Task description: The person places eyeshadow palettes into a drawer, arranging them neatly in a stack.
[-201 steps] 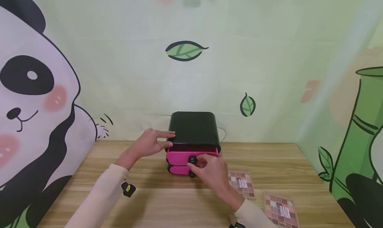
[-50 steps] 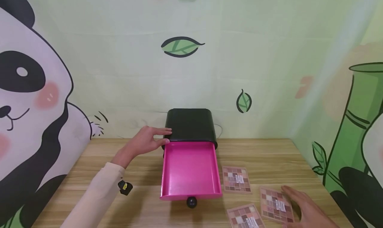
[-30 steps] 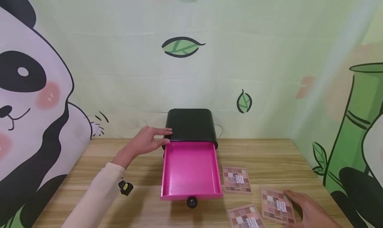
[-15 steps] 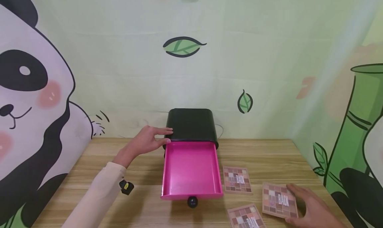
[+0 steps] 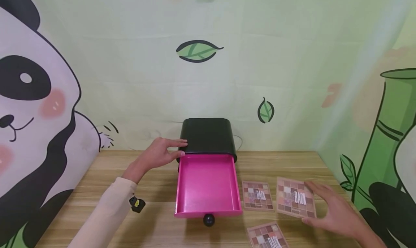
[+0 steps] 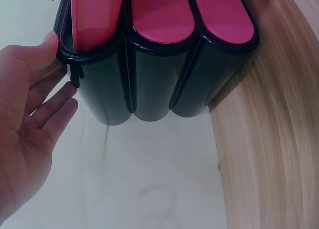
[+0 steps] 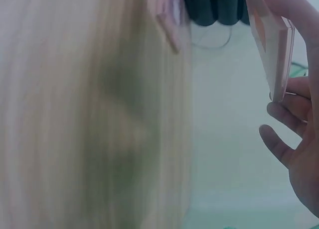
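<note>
Grip looks sketchy tbh: right hand (image 5: 338,213) only pinches the lifted eyeshadow palette (image 5: 295,197) by its right edge, right of the open pink drawer (image 5: 208,184), so it could slip. Left hand (image 5: 159,154) rests flat against the black organizer (image 5: 208,136).

A blurred wooden tabletop (image 7: 75,119) fills the left half of the right wrist view, its grain streaked. At the right edge the right hand (image 7: 294,139) grips a thin pinkish palette (image 7: 271,45) edge-on, a finger along its upper side and other fingers curled below it (the palette's face cannot be read from here). At the top sits the rounded dark base of a black drawer box (image 7: 217,7). Another pale pink palette (image 7: 167,12) lies beside it, out of focus.
</note>
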A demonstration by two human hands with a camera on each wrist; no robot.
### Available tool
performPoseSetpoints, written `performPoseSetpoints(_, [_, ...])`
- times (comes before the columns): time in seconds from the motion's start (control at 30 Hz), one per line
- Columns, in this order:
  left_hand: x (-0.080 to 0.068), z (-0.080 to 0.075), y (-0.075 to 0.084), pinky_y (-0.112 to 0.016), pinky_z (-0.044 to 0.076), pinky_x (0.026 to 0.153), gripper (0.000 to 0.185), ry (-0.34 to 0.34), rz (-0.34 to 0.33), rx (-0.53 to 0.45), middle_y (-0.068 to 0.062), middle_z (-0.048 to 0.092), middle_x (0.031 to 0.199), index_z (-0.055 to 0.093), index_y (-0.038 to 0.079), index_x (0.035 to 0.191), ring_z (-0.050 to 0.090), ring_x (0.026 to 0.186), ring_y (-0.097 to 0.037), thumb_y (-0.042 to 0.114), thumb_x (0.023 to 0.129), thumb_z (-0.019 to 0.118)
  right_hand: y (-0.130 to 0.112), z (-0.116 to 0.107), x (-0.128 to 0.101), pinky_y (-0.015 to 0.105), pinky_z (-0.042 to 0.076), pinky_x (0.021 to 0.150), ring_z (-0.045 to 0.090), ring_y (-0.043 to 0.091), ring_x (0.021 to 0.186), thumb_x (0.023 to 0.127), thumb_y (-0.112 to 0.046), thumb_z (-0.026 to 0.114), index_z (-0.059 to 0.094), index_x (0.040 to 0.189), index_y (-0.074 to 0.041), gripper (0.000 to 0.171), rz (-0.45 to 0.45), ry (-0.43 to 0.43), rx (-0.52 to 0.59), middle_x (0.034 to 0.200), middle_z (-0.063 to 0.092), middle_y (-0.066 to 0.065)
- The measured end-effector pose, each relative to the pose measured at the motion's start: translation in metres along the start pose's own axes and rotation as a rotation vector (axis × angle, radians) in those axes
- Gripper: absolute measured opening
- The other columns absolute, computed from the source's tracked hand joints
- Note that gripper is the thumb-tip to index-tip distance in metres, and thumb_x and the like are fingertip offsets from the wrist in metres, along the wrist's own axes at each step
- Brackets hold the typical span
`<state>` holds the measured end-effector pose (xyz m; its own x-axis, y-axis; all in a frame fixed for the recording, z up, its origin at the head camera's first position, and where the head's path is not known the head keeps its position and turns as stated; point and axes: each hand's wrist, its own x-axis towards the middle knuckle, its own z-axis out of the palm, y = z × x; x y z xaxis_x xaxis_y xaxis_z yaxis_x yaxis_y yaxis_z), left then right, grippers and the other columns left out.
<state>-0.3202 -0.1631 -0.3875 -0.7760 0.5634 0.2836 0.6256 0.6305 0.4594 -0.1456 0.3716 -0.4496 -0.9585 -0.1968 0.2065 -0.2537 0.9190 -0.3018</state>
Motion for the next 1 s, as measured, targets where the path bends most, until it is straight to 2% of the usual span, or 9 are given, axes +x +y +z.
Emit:
performPoseSetpoints(0.27, [0.0,0.001,-0.001,-0.027,0.041,0.055,0.039,-0.002,-0.003,0.004,-0.004,0.067,0.137,0.072,0.014,0.131,0.033,0.047,-0.007,0.029,0.095,0.075,-0.028,-0.004,0.014,0.084,0.029,0.093,0.039,0.054,0.135,0.069,-0.057,0.089,0.037,0.159,-0.015,0.113,-0.088,0.086,0.028,0.155,0.045,0.02])
performPoseSetpoints(0.63, [0.0,0.001,-0.002,-0.027,0.042,0.057,0.039,0.0,0.003,0.02,-0.005,0.067,0.137,0.071,0.014,0.131,0.032,0.044,-0.007,0.029,0.095,0.074,-0.059,-0.007,0.034,0.082,0.032,0.095,0.038,0.049,0.139,0.071,-0.055,0.089,0.037,0.16,-0.02,0.109,-0.167,0.123,0.071,0.159,0.043,0.013])
performPoseSetpoints(0.87, [0.0,0.001,-0.003,-0.027,0.042,0.058,0.039,-0.001,0.011,0.021,-0.006,0.067,0.137,0.072,0.013,0.131,0.032,0.044,-0.007,0.029,0.095,0.074,-0.08,-0.007,0.052,0.079,0.032,0.099,0.043,0.049,0.137,0.069,-0.056,0.089,0.046,0.154,-0.01,0.106,-0.258,0.139,0.116,0.156,0.047,0.014])
performPoseSetpoints(1.0, [0.0,0.001,-0.002,-0.027,0.042,0.057,0.04,0.0,0.005,0.017,-0.006,0.067,0.137,0.071,0.013,0.131,0.031,0.045,-0.007,0.03,0.095,0.074,-0.094,-0.006,0.062,0.079,0.034,0.099,0.043,0.047,0.138,0.07,-0.061,0.086,0.046,0.155,-0.012,0.106,-0.266,0.115,0.115,0.157,0.046,0.012])
